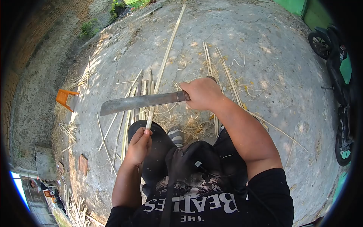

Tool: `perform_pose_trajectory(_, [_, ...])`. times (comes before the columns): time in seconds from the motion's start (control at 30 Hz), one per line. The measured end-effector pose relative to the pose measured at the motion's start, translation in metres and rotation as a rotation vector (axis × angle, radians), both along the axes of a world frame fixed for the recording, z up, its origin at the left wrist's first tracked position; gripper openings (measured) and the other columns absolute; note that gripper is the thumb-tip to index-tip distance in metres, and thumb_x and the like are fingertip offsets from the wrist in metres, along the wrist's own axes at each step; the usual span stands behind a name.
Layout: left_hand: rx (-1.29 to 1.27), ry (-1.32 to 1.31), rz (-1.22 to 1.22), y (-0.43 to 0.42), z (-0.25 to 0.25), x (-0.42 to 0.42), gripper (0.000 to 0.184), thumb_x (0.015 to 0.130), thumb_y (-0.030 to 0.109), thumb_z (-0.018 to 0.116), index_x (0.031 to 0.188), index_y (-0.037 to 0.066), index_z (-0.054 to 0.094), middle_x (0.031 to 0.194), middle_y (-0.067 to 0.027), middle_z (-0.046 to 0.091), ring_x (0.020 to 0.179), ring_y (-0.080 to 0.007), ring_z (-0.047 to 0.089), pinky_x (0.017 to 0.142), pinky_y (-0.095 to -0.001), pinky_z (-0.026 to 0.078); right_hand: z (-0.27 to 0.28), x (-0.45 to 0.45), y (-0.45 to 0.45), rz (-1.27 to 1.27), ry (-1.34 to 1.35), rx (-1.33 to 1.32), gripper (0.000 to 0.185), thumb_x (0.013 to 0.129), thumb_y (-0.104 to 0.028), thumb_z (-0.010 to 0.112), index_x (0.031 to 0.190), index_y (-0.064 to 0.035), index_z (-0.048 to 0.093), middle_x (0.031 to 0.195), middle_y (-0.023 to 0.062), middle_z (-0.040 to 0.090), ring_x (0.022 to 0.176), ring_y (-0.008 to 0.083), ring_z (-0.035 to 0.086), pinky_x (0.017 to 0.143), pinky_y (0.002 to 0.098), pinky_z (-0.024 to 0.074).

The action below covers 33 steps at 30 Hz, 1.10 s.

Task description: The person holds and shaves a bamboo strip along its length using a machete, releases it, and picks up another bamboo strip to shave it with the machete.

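My right hand (202, 93) is closed around the handle of a machete (140, 103). Its broad, dark blade points left and crosses over a long bamboo strip (166, 56). The near end of that pale strip is pinched between the thumb and fingers of my left hand (140, 145), just above my left knee. From there the strip runs forward and slightly right, far out over the ground. Whether the blade touches the strip I cannot tell. Below the machete lie several loose bamboo strips (126, 125) and curly shavings (194, 126).
More strips (230, 77) lie ahead to the right on the concrete ground (264, 68). An orange plastic stool (66, 98) lies at the left, with a brick (83, 164) nearer me. A motorcycle (338, 87) stands along the right edge. A wall (38, 79) runs along the left.
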State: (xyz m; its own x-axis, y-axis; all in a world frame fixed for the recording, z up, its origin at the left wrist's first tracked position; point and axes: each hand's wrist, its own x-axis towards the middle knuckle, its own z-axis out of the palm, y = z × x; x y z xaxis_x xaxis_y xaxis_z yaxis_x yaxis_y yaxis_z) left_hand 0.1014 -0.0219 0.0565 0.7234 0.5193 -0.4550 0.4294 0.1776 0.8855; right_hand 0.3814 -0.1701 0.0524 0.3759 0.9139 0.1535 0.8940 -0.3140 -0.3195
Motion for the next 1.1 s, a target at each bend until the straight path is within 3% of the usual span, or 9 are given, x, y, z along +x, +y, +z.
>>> perform_pose_trajectory(0.13, [-0.026, 0.010, -0.047, 0.004, -0.003, -0.003, 0.029, 0.114, 0.034, 0.042, 0.102, 0.011, 0.055, 0.064, 0.0064, 0.035, 0.048, -0.0058, 0.029, 0.045, -0.0248, 0.025, -0.005, 0.006, -0.001, -0.029, 0.070, 0.026, 0.020, 0.079, -0.025, 0.075, 0.094, -0.0127, 0.070, 0.079, 0.0124, 0.072, 0.081, 0.0371, 0.073, 0.071, 0.0512, 0.0564])
perform_pose_trajectory(0.3, [-0.057, -0.064, -0.111, 0.006, 0.002, 0.006, 0.030, 0.114, 0.033, 0.043, 0.099, 0.010, 0.055, 0.064, 0.0062, 0.039, 0.050, -0.0046, 0.031, 0.045, -0.0245, 0.025, -0.008, -0.009, 0.005, 0.132, 0.048, 0.089, 0.018, 0.078, -0.024, 0.075, 0.091, -0.0125, 0.070, 0.078, 0.0134, 0.071, 0.080, 0.0372, 0.072, 0.069, 0.0520, 0.0553])
perform_pose_trajectory(0.4, [-0.028, -0.049, -0.087, 0.004, 0.009, -0.001, 0.031, 0.114, 0.034, 0.042, 0.097, 0.011, 0.054, 0.064, 0.0065, 0.038, 0.049, -0.0048, 0.030, 0.045, -0.0249, 0.024, -0.017, 0.017, 0.004, 0.088, -0.012, 0.223, 0.016, 0.077, -0.023, 0.075, 0.085, -0.0120, 0.066, 0.071, 0.0130, 0.068, 0.073, 0.0391, 0.070, 0.064, 0.0522, 0.0528])
perform_pose_trajectory(0.6, [-0.081, -0.033, -0.027, 0.006, 0.010, -0.005, 0.030, 0.113, 0.035, 0.044, 0.096, 0.013, 0.053, 0.063, 0.0079, 0.033, 0.049, -0.0051, 0.027, 0.045, -0.0252, 0.023, -0.029, 0.022, 0.009, -0.014, 0.122, 0.255, 0.015, 0.076, -0.022, 0.074, 0.083, -0.0113, 0.066, 0.071, 0.0126, 0.068, 0.071, 0.0392, 0.069, 0.063, 0.0521, 0.0521])
perform_pose_trajectory(0.8, [-0.075, -0.033, -0.124, 0.003, 0.002, -0.007, 0.030, 0.114, 0.032, 0.043, 0.097, 0.010, 0.054, 0.063, 0.0061, 0.039, 0.049, -0.0056, 0.033, 0.046, -0.0252, 0.026, -0.011, 0.000, 0.011, 0.145, -0.041, 0.173, 0.012, 0.078, -0.020, 0.072, 0.085, -0.0123, 0.068, 0.072, 0.0136, 0.068, 0.072, 0.0386, 0.069, 0.063, 0.0515, 0.0520])
perform_pose_trajectory(0.9, [-0.033, 0.011, -0.137, 0.001, 0.006, -0.016, 0.030, 0.114, 0.031, 0.044, 0.097, 0.009, 0.055, 0.063, 0.0056, 0.041, 0.050, -0.0057, 0.035, 0.046, -0.0247, 0.028, -0.016, 0.038, 0.001, -0.083, 0.188, 0.199, 0.012, 0.078, -0.021, 0.072, 0.085, -0.0123, 0.068, 0.072, 0.0136, 0.068, 0.073, 0.0385, 0.069, 0.064, 0.0510, 0.0519])
perform_pose_trajectory(1.1, [-0.102, -0.002, -0.108, 0.003, 0.000, -0.016, 0.030, 0.114, 0.031, 0.045, 0.097, 0.009, 0.055, 0.063, 0.0051, 0.042, 0.050, -0.0059, 0.037, 0.046, -0.0246, 0.029, -0.015, 0.020, 0.001, -0.039, 0.153, 0.082, 0.013, 0.080, -0.024, 0.072, 0.090, -0.0152, 0.070, 0.076, 0.0135, 0.070, 0.078, 0.0381, 0.072, 0.069, 0.0512, 0.0546])
